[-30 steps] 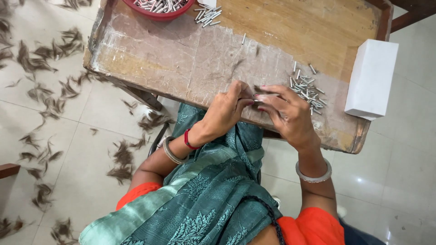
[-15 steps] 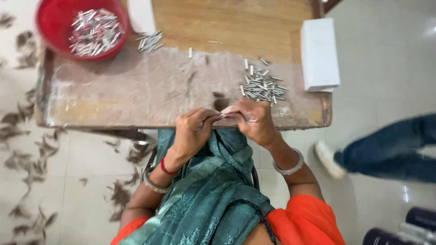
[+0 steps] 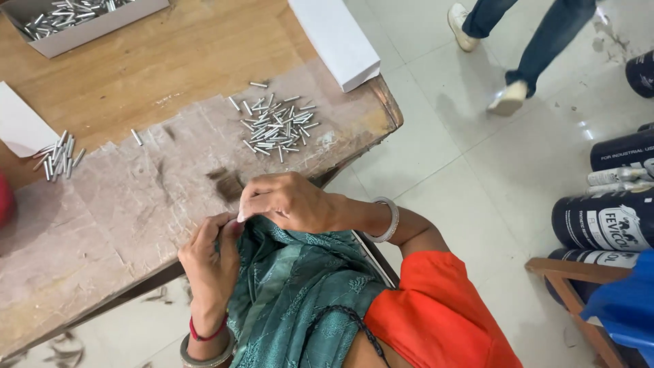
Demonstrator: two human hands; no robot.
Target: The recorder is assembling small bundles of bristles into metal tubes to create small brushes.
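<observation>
Head view: left hand (image 3: 212,262) & right hand (image 3: 289,202) pinched together at the table edge (image 3: 381,102) over a dark tuft (image 3: 228,182); can't tell what's clamped. Loose metal tubes (image 3: 276,125) w/ a smaller pile (image 3: 58,155) lie unhandled, a boxful (image 3: 71,15) beyond; lots left, I'd say.

A person seen from above wears an orange short-sleeved top (image 3: 436,313) under a teal patterned scarf (image 3: 293,293) draped down the front. The right wrist carries a silver bangle (image 3: 390,219). The left wrist carries a red band (image 3: 208,334) and a silver bangle (image 3: 204,356).
</observation>
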